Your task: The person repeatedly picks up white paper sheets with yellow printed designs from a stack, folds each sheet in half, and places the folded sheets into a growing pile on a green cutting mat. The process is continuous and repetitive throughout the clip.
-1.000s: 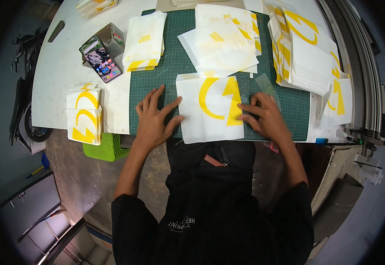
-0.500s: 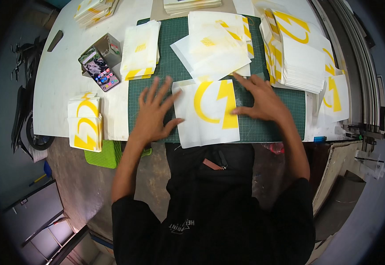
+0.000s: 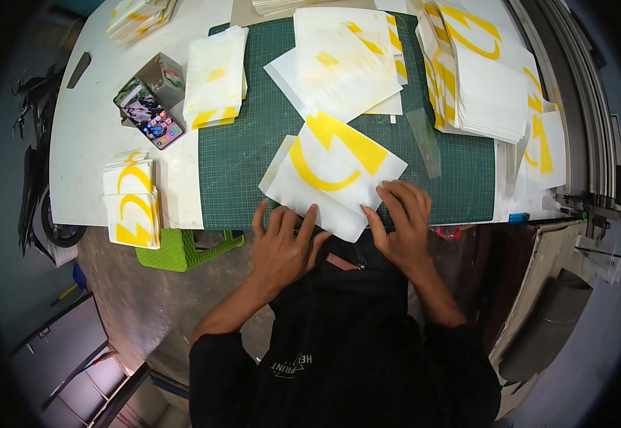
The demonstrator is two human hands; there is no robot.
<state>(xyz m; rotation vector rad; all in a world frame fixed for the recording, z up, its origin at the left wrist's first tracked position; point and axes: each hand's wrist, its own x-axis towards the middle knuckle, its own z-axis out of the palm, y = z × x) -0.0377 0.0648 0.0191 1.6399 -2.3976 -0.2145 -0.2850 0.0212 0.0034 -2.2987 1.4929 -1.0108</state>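
On a big white table (image 3: pixel 82 164) lies a dark green cutting mat (image 3: pixel 253 164) with thin lines. Close to us is the person's black shirt (image 3: pixel 367 357). Down to the left, a bright green plastic stool (image 3: pixel 164 250) stands on the floor.

At the near edge of the mat is a flat white paper piece with yellow shapes (image 3: pixel 325 167). It lies turned, and its near corner pokes out past the table edge. The left hand (image 3: pixel 282 246) has its fingers spread, with the pointing finger touching the paper's near left edge and the thumb apart. The right hand (image 3: pixel 407 228) is partly open, thumb and pointing finger at the near right edge; I cannot tell if they pinch it.

To the left sits a small stack of yellow and white papers (image 3: pixel 132 207). Past the right hand lies a clear plastic strip (image 3: pixel 424 143). Farther back, a loose pile of white sheets (image 3: pixel 342 64) rests on the mat, near the paper's far corner. A thick white and yellow stack (image 3: pixel 492 107) is on the right. Over on the left, a phone with a lit screen (image 3: pixel 149 113) leans on a small grey box (image 3: pixel 164 75).
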